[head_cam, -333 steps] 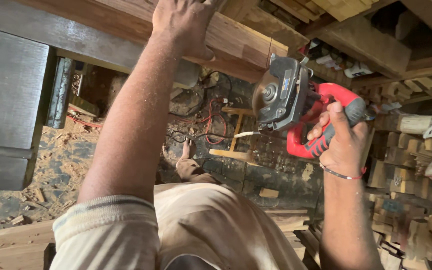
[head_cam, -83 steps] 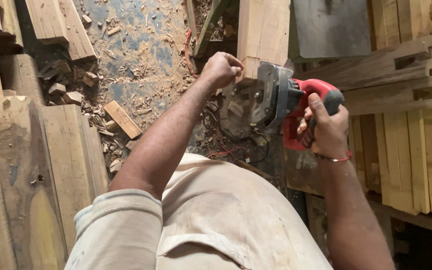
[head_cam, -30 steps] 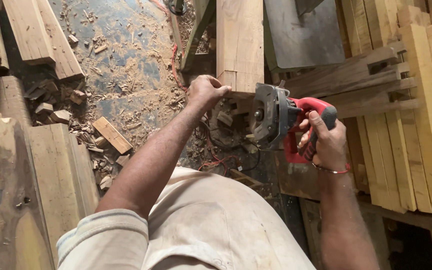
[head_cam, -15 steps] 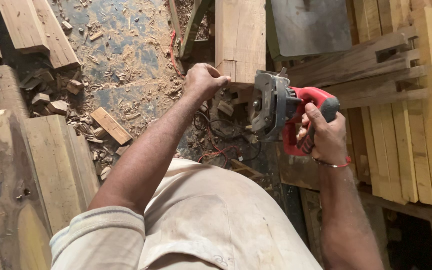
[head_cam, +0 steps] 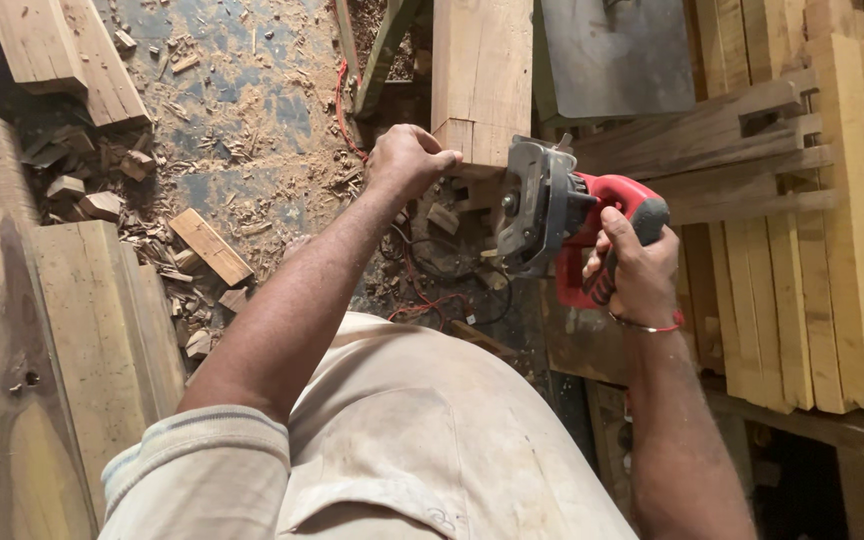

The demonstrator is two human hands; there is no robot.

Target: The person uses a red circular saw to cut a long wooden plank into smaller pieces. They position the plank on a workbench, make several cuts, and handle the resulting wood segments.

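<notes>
I take the thick timber beam (head_cam: 481, 80) as my landmark: it runs from the top edge of the view down to a cut end near the middle. My left hand (head_cam: 407, 160) is curled around the left corner of that cut end, fingers wrapped over the wood and gripping it. Just right of the beam's end sits the red and grey power saw (head_cam: 562, 225), its grey metal guard close against the lower right corner of the beam; I cannot tell whether the blade touches the wood. My right hand (head_cam: 637, 270) is closed tight around the saw's red handle, below and to the right of the beam, with a thin bangle (head_cam: 644, 325) at the wrist.

Left of the beam lies a floor (head_cam: 242, 110) strewn with sawdust and chips, and a small rectangular offcut (head_cam: 211, 246) rests there, well apart from the beam. A red cable (head_cam: 342, 110) trails down the floor just left of the beam. Further left are broad planks (head_cam: 82, 340), and more offcuts lie in a heap beyond the floor patch. Right of the beam a grey metal sheet (head_cam: 617, 55) leans, and beyond it pale wooden slats (head_cam: 802, 230) are stacked upright. Below the beam my light shirt (head_cam: 402, 440) fills the foreground.
</notes>
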